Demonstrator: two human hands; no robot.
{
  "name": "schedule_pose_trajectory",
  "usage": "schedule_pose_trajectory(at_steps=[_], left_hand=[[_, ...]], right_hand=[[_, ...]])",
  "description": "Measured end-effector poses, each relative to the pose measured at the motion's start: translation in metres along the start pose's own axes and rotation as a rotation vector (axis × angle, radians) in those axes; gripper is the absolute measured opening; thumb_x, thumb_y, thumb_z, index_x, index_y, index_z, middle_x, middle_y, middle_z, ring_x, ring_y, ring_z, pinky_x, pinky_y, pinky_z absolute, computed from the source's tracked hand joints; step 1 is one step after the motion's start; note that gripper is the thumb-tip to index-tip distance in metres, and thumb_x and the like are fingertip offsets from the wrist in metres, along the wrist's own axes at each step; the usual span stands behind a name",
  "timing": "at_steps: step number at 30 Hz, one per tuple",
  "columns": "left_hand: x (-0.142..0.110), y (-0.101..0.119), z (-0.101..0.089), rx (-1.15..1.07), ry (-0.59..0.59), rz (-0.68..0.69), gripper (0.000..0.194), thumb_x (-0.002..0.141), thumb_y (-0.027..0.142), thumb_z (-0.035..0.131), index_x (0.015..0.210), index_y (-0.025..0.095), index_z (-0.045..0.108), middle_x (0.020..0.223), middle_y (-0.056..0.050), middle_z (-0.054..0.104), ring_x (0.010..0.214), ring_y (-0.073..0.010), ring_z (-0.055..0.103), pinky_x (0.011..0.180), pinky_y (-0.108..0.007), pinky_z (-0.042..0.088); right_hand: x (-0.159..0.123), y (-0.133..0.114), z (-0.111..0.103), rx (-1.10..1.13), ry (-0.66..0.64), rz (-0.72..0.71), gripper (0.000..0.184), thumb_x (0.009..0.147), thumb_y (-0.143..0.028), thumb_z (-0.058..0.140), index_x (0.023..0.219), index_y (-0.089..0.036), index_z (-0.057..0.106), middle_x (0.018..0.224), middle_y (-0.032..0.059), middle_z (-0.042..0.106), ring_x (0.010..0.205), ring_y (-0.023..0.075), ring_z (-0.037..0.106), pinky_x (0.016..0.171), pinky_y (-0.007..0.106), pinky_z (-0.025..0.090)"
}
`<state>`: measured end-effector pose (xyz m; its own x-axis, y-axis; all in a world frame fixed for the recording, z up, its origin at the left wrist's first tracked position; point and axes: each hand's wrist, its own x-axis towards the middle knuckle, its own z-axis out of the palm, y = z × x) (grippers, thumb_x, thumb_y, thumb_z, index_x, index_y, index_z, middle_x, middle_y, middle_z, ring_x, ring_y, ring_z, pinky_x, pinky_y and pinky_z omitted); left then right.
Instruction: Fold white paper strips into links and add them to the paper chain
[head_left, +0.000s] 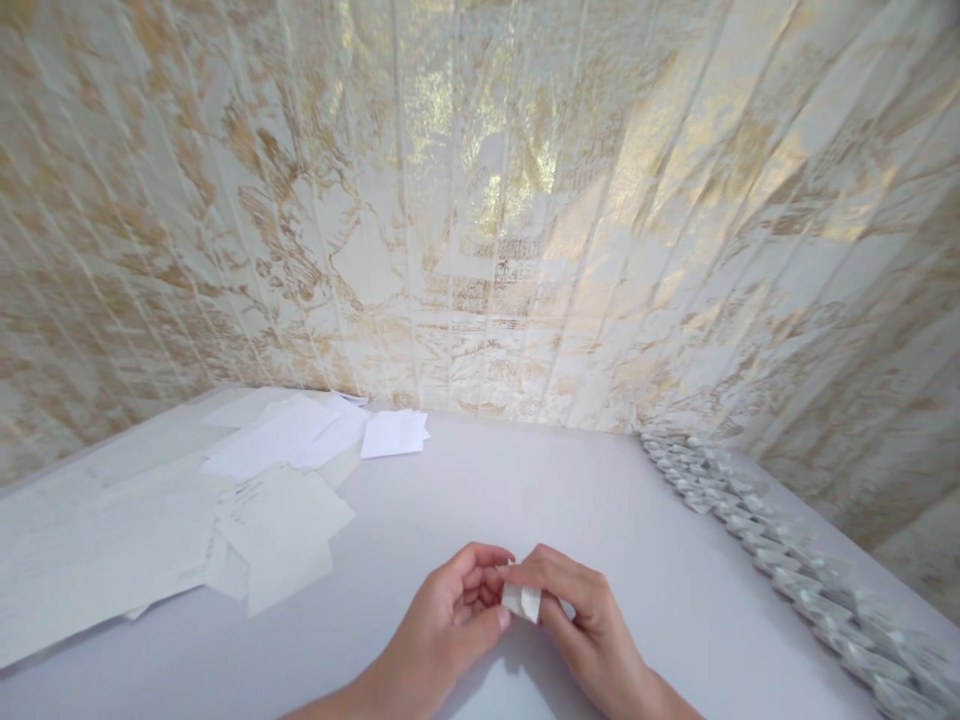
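Observation:
Just above the white table, a small piece of folded white paper is held between my two hands. My left hand grips its left side with the fingers curled and the thumb along the lower edge. From the other side, my right hand pinches it, the index finger reaching over its top. Part of the paper is hidden behind the fingers.
Loose white paper sheets overlap on the left. Behind them lies a small stack of paper pieces. Along the right edge run rows of small folded paper pieces. A gold-patterned wall borders the table's back.

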<state>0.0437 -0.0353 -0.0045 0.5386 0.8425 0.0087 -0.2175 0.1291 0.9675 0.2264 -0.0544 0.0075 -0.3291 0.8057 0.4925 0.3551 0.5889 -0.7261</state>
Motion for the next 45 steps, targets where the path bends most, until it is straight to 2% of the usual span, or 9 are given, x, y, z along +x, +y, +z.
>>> schedule_pose_trajectory(at_steps=[5, 10, 14, 19, 22, 30, 33, 37, 45], left_hand=[[0.002, -0.004, -0.002, -0.050, -0.046, -0.018, 0.032, 0.082, 0.039, 0.074, 0.098, 0.015, 0.061, 0.083, -0.002, 0.064, 0.079, -0.0158, 0.059, 0.076, -0.030, 0.044], [0.004, -0.005, -0.005, 0.007, 0.020, 0.009, 0.034, 0.083, 0.047, 0.073, 0.089, 0.016, 0.060, 0.071, 0.003, 0.058, 0.068, -0.0123, 0.053, 0.066, -0.026, 0.040], [0.002, 0.005, -0.003, 0.100, 0.015, 0.003, 0.034, 0.087, 0.048, 0.068, 0.079, 0.017, 0.058, 0.066, 0.002, 0.058, 0.065, -0.0125, 0.052, 0.065, -0.026, 0.039], [-0.004, 0.009, 0.005, 0.095, -0.089, -0.046, 0.041, 0.089, 0.056, 0.061, 0.080, 0.016, 0.056, 0.066, 0.001, 0.058, 0.063, -0.0125, 0.051, 0.064, -0.026, 0.039], [-0.003, 0.005, 0.006, 0.079, -0.107, -0.055, 0.043, 0.089, 0.058, 0.060, 0.083, 0.016, 0.055, 0.067, 0.001, 0.058, 0.061, -0.0117, 0.050, 0.062, -0.025, 0.038], [-0.001, 0.002, 0.001, 0.103, -0.027, -0.028, 0.037, 0.087, 0.052, 0.063, 0.078, 0.018, 0.051, 0.063, 0.004, 0.053, 0.059, -0.0114, 0.047, 0.059, -0.024, 0.036], [0.000, 0.008, -0.003, 0.246, -0.004, -0.005, 0.031, 0.091, 0.045, 0.059, 0.075, 0.019, 0.050, 0.063, 0.005, 0.051, 0.061, -0.0121, 0.045, 0.060, -0.024, 0.035], [0.001, 0.014, -0.004, 0.504, 0.026, 0.027, 0.028, 0.089, 0.037, 0.058, 0.070, 0.021, 0.047, 0.063, 0.007, 0.042, 0.062, -0.0121, 0.039, 0.059, -0.024, 0.031], [0.000, 0.014, -0.005, 0.809, -0.001, 0.103, 0.024, 0.092, 0.031, 0.051, 0.071, 0.021, 0.050, 0.065, 0.006, 0.048, 0.062, -0.0126, 0.045, 0.061, -0.023, 0.032]], right_hand=[[0.000, -0.001, -0.003, 0.056, 0.008, -0.033, 0.034, 0.098, -0.014, 0.043, 0.110, -0.029, 0.070, 0.086, 0.0042, 0.065, 0.077, 0.0165, 0.065, 0.069, 0.025, 0.050], [0.000, -0.001, 0.001, -0.014, -0.019, -0.097, 0.039, 0.098, -0.011, 0.042, 0.121, -0.032, 0.064, 0.097, 0.0056, 0.068, 0.085, 0.0175, 0.065, 0.073, 0.026, 0.052], [-0.003, 0.003, 0.003, -0.107, 0.089, -0.052, 0.036, 0.096, -0.014, 0.051, 0.127, -0.031, 0.059, 0.089, 0.0032, 0.071, 0.077, 0.0173, 0.066, 0.068, 0.025, 0.051], [-0.004, 0.002, 0.000, -0.126, -0.005, -0.069, 0.028, 0.100, -0.021, 0.045, 0.112, -0.027, 0.069, 0.076, 0.0027, 0.070, 0.067, 0.0171, 0.064, 0.062, 0.025, 0.048], [-0.004, 0.000, 0.000, -0.078, 0.011, -0.038, 0.028, 0.101, -0.026, 0.045, 0.104, -0.025, 0.073, 0.072, 0.0034, 0.068, 0.065, 0.0169, 0.062, 0.059, 0.026, 0.046], [-0.002, -0.001, 0.003, 0.079, -0.055, -0.032, 0.033, 0.103, -0.027, 0.038, 0.118, -0.028, 0.068, 0.085, 0.0049, 0.066, 0.076, 0.0173, 0.062, 0.069, 0.027, 0.049], [-0.001, 0.000, 0.001, 0.107, 0.016, 0.048, 0.032, 0.104, -0.028, 0.038, 0.127, -0.030, 0.060, 0.095, 0.0045, 0.066, 0.086, 0.0178, 0.063, 0.077, 0.028, 0.049], [0.001, -0.001, 0.002, 0.125, 0.030, 0.132, 0.020, 0.099, -0.035, 0.053, 0.111, -0.027, 0.067, 0.103, 0.0048, 0.064, 0.098, 0.0198, 0.061, 0.086, 0.029, 0.047], [0.004, -0.001, 0.006, 0.191, 0.080, 0.247, 0.026, 0.089, -0.044, 0.068, 0.075, -0.022, 0.070, 0.079, 0.0003, 0.060, 0.080, 0.0176, 0.057, 0.077, 0.028, 0.042]])
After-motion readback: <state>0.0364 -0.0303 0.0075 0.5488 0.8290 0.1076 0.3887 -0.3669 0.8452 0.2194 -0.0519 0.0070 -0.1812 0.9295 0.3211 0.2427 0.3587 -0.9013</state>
